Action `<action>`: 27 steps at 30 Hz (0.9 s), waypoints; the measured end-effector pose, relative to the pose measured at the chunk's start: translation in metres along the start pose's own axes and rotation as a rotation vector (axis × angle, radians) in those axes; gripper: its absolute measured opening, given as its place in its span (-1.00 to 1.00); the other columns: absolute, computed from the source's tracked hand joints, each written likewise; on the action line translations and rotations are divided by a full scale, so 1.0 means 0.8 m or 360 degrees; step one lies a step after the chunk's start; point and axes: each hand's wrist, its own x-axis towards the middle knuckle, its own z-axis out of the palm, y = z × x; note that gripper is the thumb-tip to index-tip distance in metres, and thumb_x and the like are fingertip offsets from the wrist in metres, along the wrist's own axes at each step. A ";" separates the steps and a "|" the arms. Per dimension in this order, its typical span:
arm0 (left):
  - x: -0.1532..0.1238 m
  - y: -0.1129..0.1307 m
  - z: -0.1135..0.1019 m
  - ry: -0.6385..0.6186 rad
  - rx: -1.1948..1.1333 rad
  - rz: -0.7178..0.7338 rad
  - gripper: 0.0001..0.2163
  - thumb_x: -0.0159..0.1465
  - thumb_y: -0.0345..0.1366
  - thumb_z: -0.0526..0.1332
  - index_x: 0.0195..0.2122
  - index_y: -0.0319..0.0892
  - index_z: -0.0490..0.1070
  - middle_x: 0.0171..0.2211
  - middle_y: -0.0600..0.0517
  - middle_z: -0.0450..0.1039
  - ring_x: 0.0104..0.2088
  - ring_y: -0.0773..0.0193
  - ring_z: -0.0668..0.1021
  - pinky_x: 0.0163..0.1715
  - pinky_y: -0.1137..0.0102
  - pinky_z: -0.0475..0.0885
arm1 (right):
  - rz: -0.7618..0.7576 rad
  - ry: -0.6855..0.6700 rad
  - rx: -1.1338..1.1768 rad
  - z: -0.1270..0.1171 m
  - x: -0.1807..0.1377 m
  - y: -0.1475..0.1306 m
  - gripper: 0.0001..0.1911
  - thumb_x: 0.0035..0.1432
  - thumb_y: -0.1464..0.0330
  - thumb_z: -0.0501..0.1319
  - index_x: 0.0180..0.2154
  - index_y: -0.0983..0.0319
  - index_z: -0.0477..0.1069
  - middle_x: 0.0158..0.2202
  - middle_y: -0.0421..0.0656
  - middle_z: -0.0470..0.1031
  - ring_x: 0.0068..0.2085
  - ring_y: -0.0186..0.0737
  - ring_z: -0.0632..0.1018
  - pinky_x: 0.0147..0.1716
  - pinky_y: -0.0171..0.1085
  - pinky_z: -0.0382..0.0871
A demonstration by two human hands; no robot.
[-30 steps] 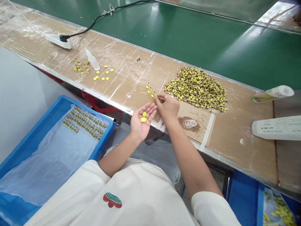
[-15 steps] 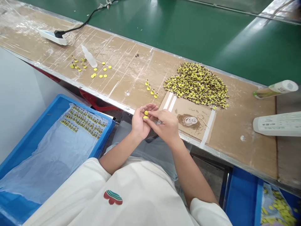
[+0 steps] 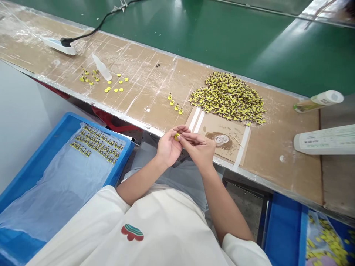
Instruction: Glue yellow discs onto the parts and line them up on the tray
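Note:
My left hand (image 3: 168,147) is cupped just below the bench edge, its fingers curled round small yellow discs (image 3: 176,136). My right hand (image 3: 199,148) meets it from the right and pinches at the same discs with fingertips pressed together. A few finished yellow pieces (image 3: 174,103) stand on the cardboard-covered bench (image 3: 155,88) just beyond my hands. A big heap of yellow and dark small parts (image 3: 227,98) lies further right.
A blue tray (image 3: 33,173) lined with plastic sheet holds rows of yellow pieces (image 3: 95,145) at my left. Loose yellow discs (image 3: 116,85) and a small bottle (image 3: 101,68) lie far left, by a power strip (image 3: 57,44). White bottles (image 3: 324,139) lie at right. A green conveyor (image 3: 222,40) runs behind.
My right hand came back from the bench to my left palm. My left hand, open flat with two discs a second ago, has curled closed round them.

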 end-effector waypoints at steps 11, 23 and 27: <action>0.003 -0.001 -0.001 -0.0073 0.0062 -0.0081 -0.79 0.22 -0.49 0.08 -0.24 -0.25 0.51 -0.20 -0.08 0.53 -0.21 0.28 0.55 -0.32 0.45 0.39 | 0.0419 0.0159 0.0397 -0.006 0.004 -0.008 -0.65 -0.19 0.26 0.50 -0.32 0.27 0.54 -0.49 -0.17 0.59 -0.56 -0.34 0.54 -0.61 -0.41 0.43; -0.004 -0.008 -0.012 -0.0316 0.0336 -0.0133 -0.74 0.15 -0.33 0.34 -0.12 -0.24 0.53 -0.40 0.02 0.47 -0.43 0.44 0.46 -0.41 0.49 0.33 | 0.0722 0.0179 0.0769 -0.019 0.005 -0.011 -0.56 -0.24 0.31 0.52 -0.28 0.26 0.47 -0.57 -0.26 0.52 -0.59 -0.41 0.50 -0.71 -0.51 0.28; -0.007 -0.012 -0.009 -0.0289 0.0346 -0.0057 -0.75 0.12 -0.27 0.37 -0.16 -0.16 0.52 -0.42 0.08 0.46 -0.52 0.47 0.41 -0.46 0.46 0.37 | 0.0707 0.0131 0.0781 -0.015 -0.004 -0.016 -0.61 -0.21 0.31 0.51 -0.29 0.25 0.48 -0.54 -0.26 0.53 -0.59 -0.44 0.48 -0.69 -0.51 0.28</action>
